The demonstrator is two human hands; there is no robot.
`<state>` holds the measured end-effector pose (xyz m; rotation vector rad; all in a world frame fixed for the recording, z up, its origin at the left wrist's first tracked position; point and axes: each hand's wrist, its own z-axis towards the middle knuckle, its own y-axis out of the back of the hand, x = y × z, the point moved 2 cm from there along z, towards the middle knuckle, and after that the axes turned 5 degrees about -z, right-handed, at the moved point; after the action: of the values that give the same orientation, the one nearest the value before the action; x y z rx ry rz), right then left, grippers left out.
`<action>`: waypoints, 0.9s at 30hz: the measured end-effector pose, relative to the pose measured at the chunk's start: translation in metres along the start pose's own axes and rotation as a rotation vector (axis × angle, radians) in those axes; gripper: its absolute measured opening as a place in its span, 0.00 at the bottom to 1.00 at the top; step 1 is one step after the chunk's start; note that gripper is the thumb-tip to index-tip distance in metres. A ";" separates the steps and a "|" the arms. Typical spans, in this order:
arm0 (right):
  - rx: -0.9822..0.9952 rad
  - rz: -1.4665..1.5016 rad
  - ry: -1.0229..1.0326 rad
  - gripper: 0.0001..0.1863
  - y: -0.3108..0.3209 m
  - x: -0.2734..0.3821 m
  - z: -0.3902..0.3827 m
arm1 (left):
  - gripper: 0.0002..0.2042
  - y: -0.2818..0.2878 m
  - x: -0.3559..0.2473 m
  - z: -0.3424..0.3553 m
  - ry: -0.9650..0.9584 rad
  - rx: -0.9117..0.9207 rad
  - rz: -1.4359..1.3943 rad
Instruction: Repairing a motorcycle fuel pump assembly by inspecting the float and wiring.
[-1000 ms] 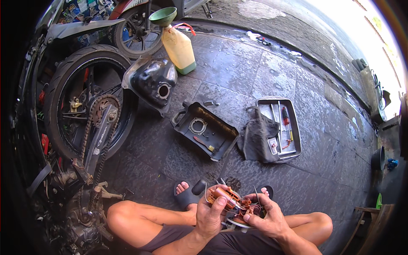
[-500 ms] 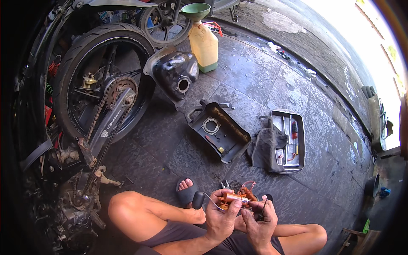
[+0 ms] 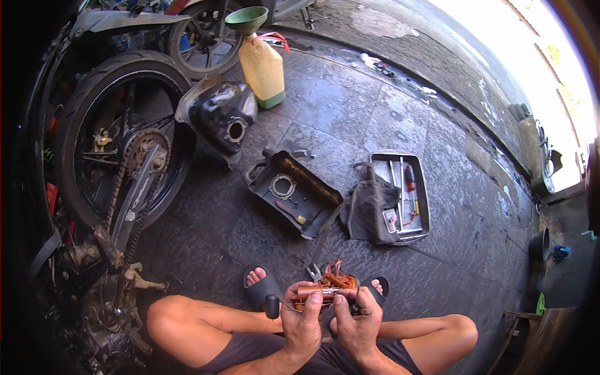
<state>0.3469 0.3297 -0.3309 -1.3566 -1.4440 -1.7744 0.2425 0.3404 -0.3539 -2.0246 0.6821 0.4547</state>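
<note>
My left hand (image 3: 302, 324) is closed round an orange-brown fuel pump (image 3: 320, 291) with a silvery cylinder, held between my knees. A black float (image 3: 272, 306) on a bent wire arm sticks out at its left. My right hand (image 3: 359, 320) pinches the pump's right end between thumb and fingers. Something thin and dark rises beside those fingers, too small to name. Reddish wires (image 3: 338, 267) curl up behind the pump. Just beyond, pliers (image 3: 314, 272) lie on the floor with their handles hidden.
A black open box (image 3: 325, 219) holding a metal ring (image 3: 282, 186) lies ahead. Right of it stands a tool tray (image 3: 426, 212) with a dark cloth (image 3: 369, 209). A fuel tank (image 3: 219, 112), a jug (image 3: 262, 72) with a green funnel (image 3: 247, 20) and a motorcycle wheel (image 3: 74, 134) are at left.
The view has shifted, so the surroundings sit further left. My hands have drawn closer together on the pump, and my right hand has turned, its thumb now pressing against the pump's end.
</note>
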 end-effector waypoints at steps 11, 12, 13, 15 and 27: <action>-0.273 0.249 -0.325 0.08 0.068 -0.033 0.051 | 0.15 -0.090 0.061 0.025 -0.058 0.218 0.231; -0.245 0.215 -0.345 0.09 0.083 -0.032 0.067 | 0.15 -0.103 0.072 0.035 0.008 0.257 0.167; -0.217 0.181 -0.364 0.10 0.098 -0.031 0.085 | 0.15 -0.117 0.083 0.047 0.075 0.294 0.104; -0.160 0.309 -0.283 0.09 0.114 -0.052 0.125 | 0.13 -0.146 0.102 0.076 -0.021 0.398 0.157; -0.525 0.295 -0.296 0.12 0.096 -0.241 0.242 | 0.13 -0.155 0.253 0.245 0.270 0.520 0.315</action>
<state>0.6162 0.4694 -0.5149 -2.0507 -0.8611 -1.8782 0.5245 0.5446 -0.5183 -1.5000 1.1629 0.1540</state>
